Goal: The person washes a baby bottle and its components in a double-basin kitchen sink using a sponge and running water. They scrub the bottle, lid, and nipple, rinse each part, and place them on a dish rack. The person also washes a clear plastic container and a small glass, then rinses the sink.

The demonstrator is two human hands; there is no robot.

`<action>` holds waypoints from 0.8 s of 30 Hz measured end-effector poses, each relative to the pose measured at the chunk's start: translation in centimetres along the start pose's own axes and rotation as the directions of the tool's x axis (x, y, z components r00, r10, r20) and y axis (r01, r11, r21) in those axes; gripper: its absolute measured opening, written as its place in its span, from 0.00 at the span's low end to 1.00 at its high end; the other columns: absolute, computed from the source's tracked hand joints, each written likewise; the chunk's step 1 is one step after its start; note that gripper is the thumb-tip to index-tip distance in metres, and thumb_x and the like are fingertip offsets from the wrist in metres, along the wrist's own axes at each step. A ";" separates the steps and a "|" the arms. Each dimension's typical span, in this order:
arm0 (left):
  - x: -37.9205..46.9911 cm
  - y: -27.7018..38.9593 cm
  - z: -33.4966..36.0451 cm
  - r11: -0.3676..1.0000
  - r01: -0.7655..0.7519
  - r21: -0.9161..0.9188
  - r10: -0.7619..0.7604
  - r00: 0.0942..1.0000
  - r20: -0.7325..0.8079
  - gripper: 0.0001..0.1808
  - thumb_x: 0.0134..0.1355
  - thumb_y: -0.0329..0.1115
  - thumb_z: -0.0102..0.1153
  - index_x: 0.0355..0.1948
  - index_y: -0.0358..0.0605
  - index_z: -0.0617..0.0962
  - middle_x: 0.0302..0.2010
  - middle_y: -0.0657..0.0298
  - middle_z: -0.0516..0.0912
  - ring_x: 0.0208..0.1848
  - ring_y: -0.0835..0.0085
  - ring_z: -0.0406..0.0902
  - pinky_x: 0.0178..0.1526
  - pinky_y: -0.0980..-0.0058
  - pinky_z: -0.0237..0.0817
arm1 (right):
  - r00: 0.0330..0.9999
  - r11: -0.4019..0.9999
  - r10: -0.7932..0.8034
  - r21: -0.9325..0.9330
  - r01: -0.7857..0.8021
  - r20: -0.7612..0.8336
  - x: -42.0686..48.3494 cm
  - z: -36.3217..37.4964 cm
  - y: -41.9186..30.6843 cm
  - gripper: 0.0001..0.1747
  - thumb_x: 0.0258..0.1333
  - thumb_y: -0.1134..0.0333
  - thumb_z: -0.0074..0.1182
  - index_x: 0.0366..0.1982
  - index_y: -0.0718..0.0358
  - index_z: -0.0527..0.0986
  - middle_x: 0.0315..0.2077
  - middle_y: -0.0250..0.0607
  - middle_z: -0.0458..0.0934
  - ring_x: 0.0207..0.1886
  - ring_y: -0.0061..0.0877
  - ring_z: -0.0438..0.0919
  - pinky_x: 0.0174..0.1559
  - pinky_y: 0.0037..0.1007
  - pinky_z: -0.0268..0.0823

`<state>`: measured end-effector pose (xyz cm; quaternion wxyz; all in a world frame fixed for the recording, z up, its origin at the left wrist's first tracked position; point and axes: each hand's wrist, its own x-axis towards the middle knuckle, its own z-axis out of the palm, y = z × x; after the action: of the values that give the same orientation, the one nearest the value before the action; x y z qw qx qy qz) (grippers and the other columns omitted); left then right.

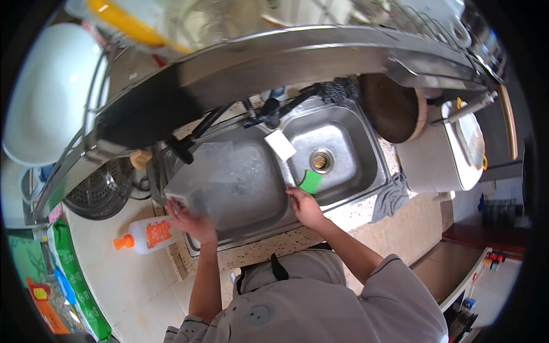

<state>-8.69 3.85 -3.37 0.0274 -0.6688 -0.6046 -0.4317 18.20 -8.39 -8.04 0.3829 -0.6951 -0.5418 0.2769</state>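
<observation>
My left hand holds a see-through plastic container over the left basin of a double steel sink. A small pale label shows near my fingers, and the container's far outline is faint. My right hand is at the front end of the divider between the basins, its fingertips bent down. Whether they pinch something thin there is not clear. Just beside them a green sponge lies in the right basin, near the drain. A white rectangular block rests across the divider.
A black faucet stands behind the divider. Over the sink's back runs a metal dish rack. Left of the sink are a detergent bottle with an orange cap and a perforated pot. A grey cloth hangs at the right, by a white bin.
</observation>
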 end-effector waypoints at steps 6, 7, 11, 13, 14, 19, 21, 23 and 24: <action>-0.1 -0.5 -1.3 0.932 -0.284 0.226 0.285 0.958 0.027 0.15 0.39 0.20 0.45 0.32 0.42 0.65 0.62 0.50 0.63 0.67 0.46 0.53 0.61 0.39 0.38 | 0.995 0.995 0.061 -0.077 -0.067 -0.079 -2.7 -3.3 1.1 0.14 0.50 0.76 0.49 0.41 0.65 0.74 0.46 0.50 0.75 0.49 0.43 0.73 0.52 0.36 0.66; 0.0 -0.6 -1.5 0.929 -0.271 0.250 0.265 0.962 0.060 0.14 0.40 0.21 0.45 0.31 0.42 0.65 0.62 0.51 0.63 0.67 0.46 0.53 0.61 0.38 0.37 | 0.994 0.993 0.016 -0.114 -0.028 -0.107 -2.9 -3.7 1.4 0.14 0.50 0.76 0.49 0.41 0.65 0.74 0.46 0.50 0.75 0.49 0.43 0.73 0.52 0.36 0.66; 0.5 -0.8 -2.1 0.909 -0.270 0.318 0.257 0.963 0.083 0.13 0.41 0.22 0.46 0.31 0.42 0.64 0.62 0.49 0.64 0.66 0.45 0.55 0.61 0.38 0.37 | 0.992 0.960 0.120 -0.252 -0.122 -0.026 -2.2 -4.0 4.1 0.14 0.50 0.76 0.46 0.41 0.64 0.74 0.46 0.51 0.75 0.48 0.44 0.73 0.50 0.39 0.66; 0.3 -1.4 -1.7 0.899 -0.263 0.349 0.251 0.965 0.079 0.13 0.41 0.21 0.46 0.31 0.42 0.64 0.62 0.48 0.63 0.64 0.44 0.57 0.61 0.40 0.40 | 0.943 0.907 0.328 -0.300 -0.297 0.056 -1.0 -3.0 6.2 0.14 0.48 0.73 0.49 0.40 0.64 0.75 0.46 0.51 0.75 0.47 0.44 0.74 0.49 0.39 0.67; 0.1 -1.9 -1.4 0.935 -0.198 0.295 0.188 0.980 0.063 0.14 0.42 0.20 0.46 0.32 0.41 0.65 0.61 0.47 0.64 0.63 0.45 0.59 0.62 0.44 0.43 | 0.914 0.883 0.388 -0.332 -0.332 0.116 -0.2 -2.4 7.5 0.15 0.48 0.72 0.50 0.41 0.64 0.74 0.45 0.52 0.75 0.46 0.44 0.74 0.49 0.39 0.67; -2.4 -6.2 1.8 0.975 0.195 -0.110 -0.193 0.981 0.025 0.19 0.45 0.15 0.50 0.39 0.38 0.66 0.56 0.48 0.68 0.57 0.56 0.66 0.61 0.64 0.54 | 0.758 0.798 0.579 -0.400 -0.451 0.301 4.1 0.6 13.2 0.22 0.51 0.67 0.46 0.50 0.62 0.68 0.48 0.58 0.72 0.51 0.47 0.72 0.54 0.39 0.63; -4.2 -7.7 3.8 0.692 0.591 -0.415 -0.580 0.797 0.168 0.21 0.46 0.16 0.55 0.43 0.39 0.67 0.50 0.54 0.71 0.54 0.65 0.68 0.60 0.69 0.55 | 0.727 0.759 0.629 -0.418 -0.498 0.275 5.0 1.7 14.2 0.33 0.53 0.54 0.52 0.58 0.60 0.62 0.51 0.56 0.71 0.60 0.49 0.63 0.61 0.41 0.55; -6.2 -8.5 5.0 0.492 0.736 -0.465 -0.670 0.661 0.337 0.21 0.48 0.17 0.55 0.43 0.42 0.68 0.46 0.59 0.73 0.49 0.68 0.70 0.55 0.70 0.61 | 0.632 0.741 0.664 -0.467 -0.483 0.400 5.9 2.5 14.8 0.36 0.53 0.49 0.52 0.60 0.58 0.61 0.54 0.52 0.69 0.64 0.48 0.56 0.61 0.41 0.55; -7.1 -8.7 5.6 0.401 0.769 -0.498 -0.707 0.605 0.365 0.21 0.48 0.18 0.56 0.43 0.43 0.68 0.45 0.60 0.73 0.47 0.69 0.71 0.51 0.71 0.63 | 0.622 0.676 0.709 -0.570 -0.467 0.332 5.9 3.1 14.9 0.34 0.54 0.49 0.51 0.59 0.57 0.62 0.56 0.50 0.67 0.64 0.47 0.57 0.61 0.41 0.56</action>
<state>-12.14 3.74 -15.46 -0.4127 -0.3215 -0.6625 -0.5362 25.32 -3.76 -21.94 -0.0610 -0.7976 -0.4051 0.4426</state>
